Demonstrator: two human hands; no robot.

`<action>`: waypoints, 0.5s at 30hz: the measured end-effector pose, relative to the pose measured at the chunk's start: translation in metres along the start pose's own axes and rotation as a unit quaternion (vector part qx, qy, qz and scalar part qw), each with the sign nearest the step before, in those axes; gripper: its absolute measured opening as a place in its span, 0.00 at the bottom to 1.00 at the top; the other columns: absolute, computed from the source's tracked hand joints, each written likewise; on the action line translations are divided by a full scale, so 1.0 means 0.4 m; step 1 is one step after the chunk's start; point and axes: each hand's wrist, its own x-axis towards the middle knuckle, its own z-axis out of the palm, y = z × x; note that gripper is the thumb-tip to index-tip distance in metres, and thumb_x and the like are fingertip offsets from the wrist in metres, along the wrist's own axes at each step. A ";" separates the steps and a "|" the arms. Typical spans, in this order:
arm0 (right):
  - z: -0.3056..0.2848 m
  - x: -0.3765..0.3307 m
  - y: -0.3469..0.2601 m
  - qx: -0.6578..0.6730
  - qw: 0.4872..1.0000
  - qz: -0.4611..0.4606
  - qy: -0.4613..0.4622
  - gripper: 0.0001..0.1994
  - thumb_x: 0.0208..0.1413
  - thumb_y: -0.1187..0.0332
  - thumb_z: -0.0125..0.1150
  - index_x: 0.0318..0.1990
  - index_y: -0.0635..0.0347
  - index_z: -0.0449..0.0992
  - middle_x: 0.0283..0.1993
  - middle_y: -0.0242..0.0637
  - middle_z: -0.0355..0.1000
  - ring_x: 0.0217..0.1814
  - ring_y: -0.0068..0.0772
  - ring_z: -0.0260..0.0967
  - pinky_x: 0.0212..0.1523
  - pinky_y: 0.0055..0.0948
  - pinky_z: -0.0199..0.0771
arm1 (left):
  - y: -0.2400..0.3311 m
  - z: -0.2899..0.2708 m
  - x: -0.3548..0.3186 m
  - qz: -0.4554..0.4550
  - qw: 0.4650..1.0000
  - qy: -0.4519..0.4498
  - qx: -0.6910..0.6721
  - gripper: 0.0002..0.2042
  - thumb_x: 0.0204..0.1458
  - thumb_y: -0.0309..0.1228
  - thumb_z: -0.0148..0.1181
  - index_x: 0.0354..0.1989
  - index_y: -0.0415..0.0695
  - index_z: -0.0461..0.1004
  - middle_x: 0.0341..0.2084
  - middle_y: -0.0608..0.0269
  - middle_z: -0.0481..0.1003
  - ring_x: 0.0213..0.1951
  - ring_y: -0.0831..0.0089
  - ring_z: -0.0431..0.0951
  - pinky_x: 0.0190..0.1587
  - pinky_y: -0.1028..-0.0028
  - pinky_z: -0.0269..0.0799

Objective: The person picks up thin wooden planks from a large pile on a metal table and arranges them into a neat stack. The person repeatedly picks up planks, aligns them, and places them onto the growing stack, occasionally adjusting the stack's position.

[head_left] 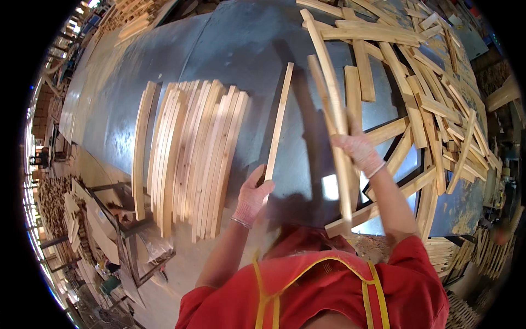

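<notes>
My left hand, in a pale knit glove, is closed round the near end of a narrow wooden slat that points away across the dark metal table. To the right, my gloved right hand grips a longer wooden strip at about its middle; its near end is blurred. Left of my left hand stands a row of wooden slats set side by side on edge. One separate slat lies just left of that row.
A loose, crossing heap of wooden strips covers the table's right side. Beside the near left table edge stands a metal-framed cart with board and plastic wrap. More wood is stacked at the far left and lower right.
</notes>
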 end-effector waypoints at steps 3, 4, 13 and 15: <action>0.213 -0.099 0.120 0.140 0.982 0.066 -0.111 0.52 0.56 0.56 0.75 0.84 0.59 0.51 0.65 0.49 0.75 0.62 0.40 0.74 0.64 0.35 0.76 | 0.026 0.001 -0.096 -0.022 0.996 -0.013 -0.086 0.24 0.61 0.28 0.63 0.68 0.40 0.75 0.44 0.75 0.76 0.43 0.83 0.73 0.48 0.77 0.71; 0.271 -0.112 0.183 0.128 0.977 0.088 -0.148 0.50 0.59 0.54 0.74 0.83 0.60 0.52 0.66 0.49 0.75 0.64 0.39 0.73 0.66 0.36 0.75 | 0.017 0.002 -0.123 -0.033 0.994 -0.015 -0.106 0.24 0.62 0.28 0.63 0.68 0.39 0.75 0.45 0.75 0.76 0.43 0.83 0.73 0.48 0.78 0.71; 0.636 -0.169 0.067 -0.253 0.931 0.080 -0.251 0.42 0.68 0.52 0.58 0.80 0.67 0.51 0.59 0.61 0.80 0.55 0.51 0.81 0.63 0.43 0.78 | -0.125 -0.186 -0.159 0.332 0.793 0.173 0.480 0.32 0.55 0.38 0.64 0.68 0.40 0.69 0.67 0.46 0.68 0.70 0.42 0.64 0.71 0.46 0.61; 0.645 -0.137 0.093 -0.311 0.909 -0.003 -0.278 0.38 0.64 0.51 0.61 0.75 0.66 0.63 0.60 0.62 0.79 0.56 0.53 0.81 0.62 0.45 0.79 | -0.131 -0.212 -0.148 0.290 0.766 0.185 0.542 0.35 0.54 0.38 0.66 0.71 0.39 0.67 0.70 0.47 0.66 0.71 0.45 0.64 0.73 0.46 0.59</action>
